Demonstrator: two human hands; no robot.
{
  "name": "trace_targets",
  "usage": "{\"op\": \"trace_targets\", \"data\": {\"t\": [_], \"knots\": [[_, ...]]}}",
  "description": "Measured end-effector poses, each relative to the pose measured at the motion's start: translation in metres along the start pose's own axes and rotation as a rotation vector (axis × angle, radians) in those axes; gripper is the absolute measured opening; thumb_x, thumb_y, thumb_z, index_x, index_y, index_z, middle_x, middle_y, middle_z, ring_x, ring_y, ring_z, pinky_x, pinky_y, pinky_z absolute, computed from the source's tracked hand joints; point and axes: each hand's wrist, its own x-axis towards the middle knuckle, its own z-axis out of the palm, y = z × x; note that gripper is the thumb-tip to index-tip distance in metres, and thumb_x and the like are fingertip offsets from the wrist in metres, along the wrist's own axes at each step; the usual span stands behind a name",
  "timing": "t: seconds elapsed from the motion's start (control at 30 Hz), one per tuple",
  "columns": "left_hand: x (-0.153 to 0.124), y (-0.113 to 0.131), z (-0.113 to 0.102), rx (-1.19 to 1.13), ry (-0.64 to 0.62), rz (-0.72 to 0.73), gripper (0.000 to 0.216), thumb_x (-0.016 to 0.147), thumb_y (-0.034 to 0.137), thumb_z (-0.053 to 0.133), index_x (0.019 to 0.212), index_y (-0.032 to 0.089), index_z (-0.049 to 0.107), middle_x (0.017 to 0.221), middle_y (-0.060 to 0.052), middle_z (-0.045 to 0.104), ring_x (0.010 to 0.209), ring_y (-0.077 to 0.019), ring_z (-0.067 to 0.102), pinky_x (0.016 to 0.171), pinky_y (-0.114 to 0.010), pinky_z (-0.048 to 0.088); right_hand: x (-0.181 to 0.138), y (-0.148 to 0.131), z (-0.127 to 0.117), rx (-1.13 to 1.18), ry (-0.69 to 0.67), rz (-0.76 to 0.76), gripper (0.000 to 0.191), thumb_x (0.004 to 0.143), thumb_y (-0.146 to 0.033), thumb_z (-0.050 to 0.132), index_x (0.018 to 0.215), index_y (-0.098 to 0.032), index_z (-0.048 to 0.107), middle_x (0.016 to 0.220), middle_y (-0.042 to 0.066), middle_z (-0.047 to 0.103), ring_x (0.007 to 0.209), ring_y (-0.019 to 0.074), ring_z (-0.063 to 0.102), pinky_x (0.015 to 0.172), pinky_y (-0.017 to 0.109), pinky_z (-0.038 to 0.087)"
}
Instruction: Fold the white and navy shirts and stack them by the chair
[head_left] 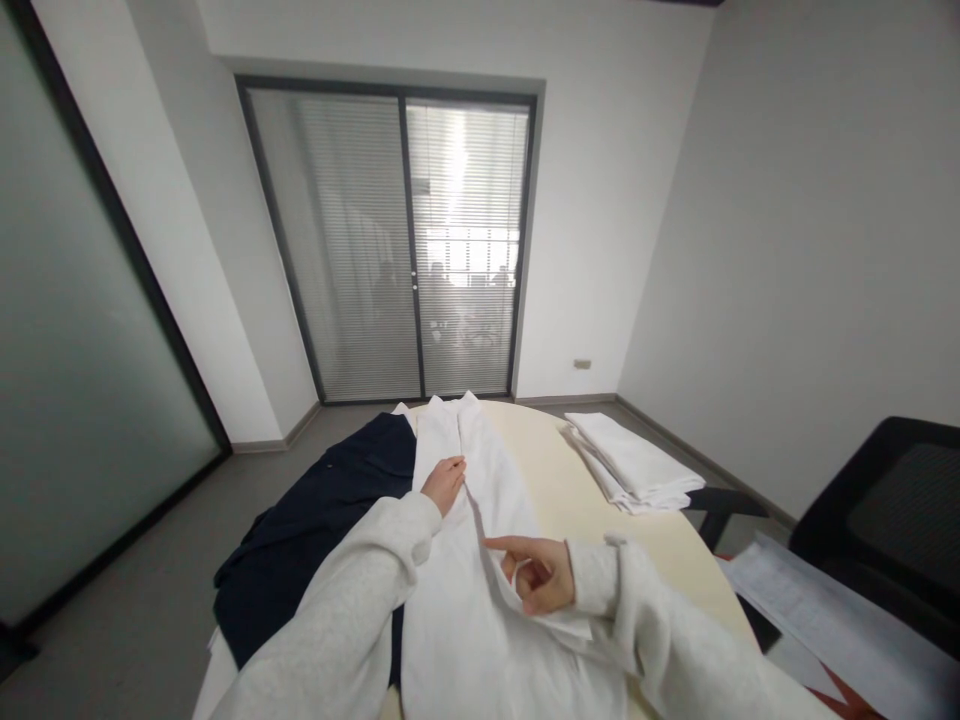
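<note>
White shirt (480, 560) lay under both hands; left hand (444, 484) pressed flat, open; right hand (538, 574) pinched fold. Loose pinch risked fold slipping.

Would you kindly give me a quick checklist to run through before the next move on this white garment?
1. Left hand pressing flat on the white garment: ok.
2. Right hand on the fold edge, index finger out: ok; a real pinch: cannot tell.
3. Garment fully on the table: cannot tell, its near end runs out of view.
4. Dark blue garment kept apart: not ok, it lies under the white one's left edge.
5. Folded white stack out of the way: ok.
</note>
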Motion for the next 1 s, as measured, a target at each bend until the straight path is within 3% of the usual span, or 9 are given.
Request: {"op": "trace_targets", "data": {"t": [0.2,0.37,0.43,0.6,0.67,0.77,0.83,0.9,1.0], "knots": [[-0.001,0.001,-0.001,-0.045,-0.003,-0.06,0.033,0.088,0.024,0.034,0.114,0.016,0.054,0.122,-0.009,0.05,0.115,-0.0187,0.044,0.102,-0.038,0.035,-0.018,-0.002,0.017,-0.73,0.167,0.177,0.084,0.049,-0.051,0.073,0.122,-0.018,0.049,0.09,0.008,0.06,0.082,0.0242,0.056,0.074,0.036,0.044],[-0.001,0.002,-0.002,-0.079,-0.011,-0.086,0.034,0.089,0.024,0.032,0.115,0.014,0.052,0.122,-0.009,0.049,0.117,-0.0167,0.044,0.103,-0.034,0.034,-0.015,-0.017,0.017,-0.897,0.131,0.375,0.066,0.058,-0.033,0.069,0.121,-0.028,0.049,0.095,0.01,0.063,0.09,0.0308,0.059,0.073,0.041,0.045],[-0.001,0.003,-0.002,-0.095,-0.014,-0.092,0.034,0.089,0.024,0.032,0.115,0.014,0.052,0.122,-0.009,0.05,0.116,-0.0167,0.044,0.103,-0.033,0.034,-0.014,-0.025,0.015,-0.782,0.081,0.316,0.066,0.062,-0.03,0.065,0.125,-0.025,0.046,0.094,0.01,0.063,0.089,0.0296,0.061,0.072,0.04,0.046],[0.0,0.007,-0.004,-0.129,-0.021,-0.101,0.034,0.089,0.023,0.032,0.116,0.017,0.052,0.121,-0.008,0.051,0.115,-0.0165,0.045,0.102,-0.035,0.035,-0.018,-0.028,0.019,0.068,-0.249,0.145,0.093,0.062,-0.047,0.066,0.138,-0.032,0.014,0.107,0.008,0.057,0.061,0.0148,0.064,0.048,0.025,0.049],[-0.001,0.007,-0.005,-0.125,-0.021,-0.096,0.034,0.089,0.023,0.032,0.116,0.016,0.052,0.121,-0.008,0.051,0.116,-0.0166,0.044,0.103,-0.035,0.035,-0.017,-0.024,0.018,0.13,-0.309,0.164,0.093,0.06,-0.048,0.067,0.137,-0.032,0.017,0.103,0.007,0.059,0.051,0.0113,0.061,0.041,0.022,0.046],[-0.001,0.007,-0.005,-0.124,-0.016,-0.096,0.035,0.089,0.023,0.032,0.115,0.014,0.053,0.121,-0.009,0.05,0.116,-0.0167,0.044,0.103,-0.033,0.034,-0.004,-0.021,0.008,-0.172,-0.096,0.157,0.066,0.073,-0.039,0.058,0.132,-0.023,0.033,0.09,0.006,0.064,0.055,0.0127,0.061,0.047,0.024,0.049],[-0.001,0.007,-0.005,-0.13,-0.002,-0.107,0.035,0.089,0.023,0.032,0.115,0.013,0.053,0.121,-0.01,0.05,0.116,-0.0167,0.044,0.103,-0.033,0.034,0.009,-0.02,-0.002,-0.528,0.169,0.024,0.052,0.077,-0.033,0.053,0.126,-0.018,0.044,0.098,0.01,0.063,0.082,0.0193,0.062,0.071,0.034,0.051],[0.0,0.006,-0.006,-0.139,0.018,-0.123,0.035,0.089,0.023,0.032,0.116,0.014,0.053,0.121,-0.01,0.049,0.116,-0.0166,0.044,0.103,-0.033,0.033,0.021,-0.016,-0.009,-0.848,0.333,-0.115,0.052,0.075,-0.035,0.054,0.124,-0.017,0.049,0.122,0.014,0.052,0.115,0.028,0.045,0.095,0.046,0.036],[0.0,0.005,-0.007,-0.156,0.041,-0.137,0.035,0.089,0.022,0.031,0.117,0.014,0.052,0.122,-0.01,0.049,0.116,-0.0168,0.044,0.103,-0.034,0.034,0.029,-0.001,-0.009,-1.075,0.29,-0.138,0.063,0.076,-0.049,0.051,0.132,-0.023,0.04,0.143,0.009,0.027,0.131,0.0335,0.015,0.103,0.058,0.009]]}}
